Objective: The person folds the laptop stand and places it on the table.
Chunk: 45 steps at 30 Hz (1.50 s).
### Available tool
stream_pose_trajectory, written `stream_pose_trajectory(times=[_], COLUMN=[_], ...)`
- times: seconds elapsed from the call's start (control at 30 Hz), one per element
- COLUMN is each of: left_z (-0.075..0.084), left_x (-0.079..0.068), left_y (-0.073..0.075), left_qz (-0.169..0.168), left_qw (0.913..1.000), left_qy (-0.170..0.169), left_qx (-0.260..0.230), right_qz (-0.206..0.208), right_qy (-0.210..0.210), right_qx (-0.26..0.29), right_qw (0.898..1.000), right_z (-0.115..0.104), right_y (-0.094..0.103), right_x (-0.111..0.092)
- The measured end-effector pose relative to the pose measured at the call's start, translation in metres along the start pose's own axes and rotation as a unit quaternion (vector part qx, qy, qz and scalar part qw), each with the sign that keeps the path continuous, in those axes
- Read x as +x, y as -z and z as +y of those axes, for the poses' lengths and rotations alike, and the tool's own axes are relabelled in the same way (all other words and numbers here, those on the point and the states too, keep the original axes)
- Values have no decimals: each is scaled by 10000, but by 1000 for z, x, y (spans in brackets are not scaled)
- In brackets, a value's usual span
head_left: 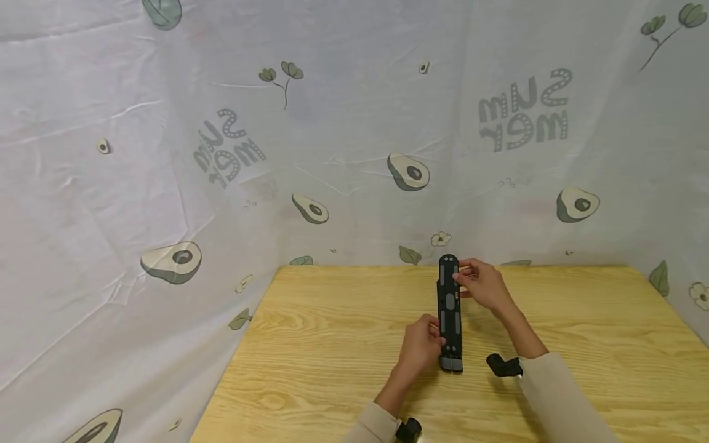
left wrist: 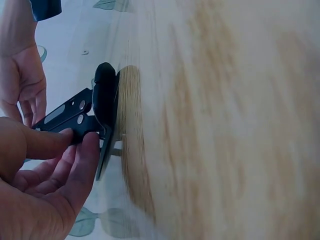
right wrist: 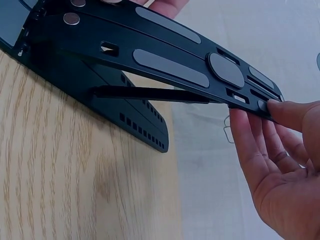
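A black folding laptop stand [head_left: 450, 307] with grey rubber pads stands on the wooden table, its upper plate tilted up from its slotted base plate [right wrist: 135, 117]. Between the two plates runs a thin support bar [right wrist: 150, 94]. My left hand [head_left: 421, 344] pinches the upper plate near its hinged lower end, thumb on top and fingers beneath. Toward the raised far end, my right hand [head_left: 483, 284] grips the plate's right edge between thumb and fingers. In the left wrist view, the front lip [left wrist: 105, 95] of the stand sits close to the tabletop.
The light wooden table [head_left: 332, 344] reaches back to a pale curtain [head_left: 354, 123] printed with avocados, which also hangs along the left side. Black wrist-worn devices [head_left: 504, 365] sit at both cuffs.
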<state>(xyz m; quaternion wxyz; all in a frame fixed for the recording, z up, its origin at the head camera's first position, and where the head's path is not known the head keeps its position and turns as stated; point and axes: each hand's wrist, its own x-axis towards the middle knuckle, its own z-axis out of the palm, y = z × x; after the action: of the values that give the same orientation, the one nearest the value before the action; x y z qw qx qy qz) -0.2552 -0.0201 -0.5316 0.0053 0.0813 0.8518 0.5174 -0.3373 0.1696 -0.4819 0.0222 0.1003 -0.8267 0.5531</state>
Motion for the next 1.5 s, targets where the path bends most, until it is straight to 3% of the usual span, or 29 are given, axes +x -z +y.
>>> stream_pose_trajectory(times=[0.17,0.43,0.67,1.0,1.5], left_z=[-1,-3,-4,-6,-9], left_x=[2,7,10,13,15], left_y=[-1,3,6,11,16], left_qz=[-124,-252,-369,-601,-797], left_qw=[9987,9984,9965,9968,9967], left_qy=[176,67,189,234,76], left_qx=[-461,-493,-720,-462,-157], right_qz=[-4,-19,-58,-166,82], right_qy=[-22,-124,-195,-394,-445], right_qx=[42,210,246,423,320], right_qw=[10000,9997,9995,9982,9985], right_z=[-1,-2,-5,-4,-2], right_y=[2,8,12,16,20], right_x=[-1,-6,-12,-19,-31])
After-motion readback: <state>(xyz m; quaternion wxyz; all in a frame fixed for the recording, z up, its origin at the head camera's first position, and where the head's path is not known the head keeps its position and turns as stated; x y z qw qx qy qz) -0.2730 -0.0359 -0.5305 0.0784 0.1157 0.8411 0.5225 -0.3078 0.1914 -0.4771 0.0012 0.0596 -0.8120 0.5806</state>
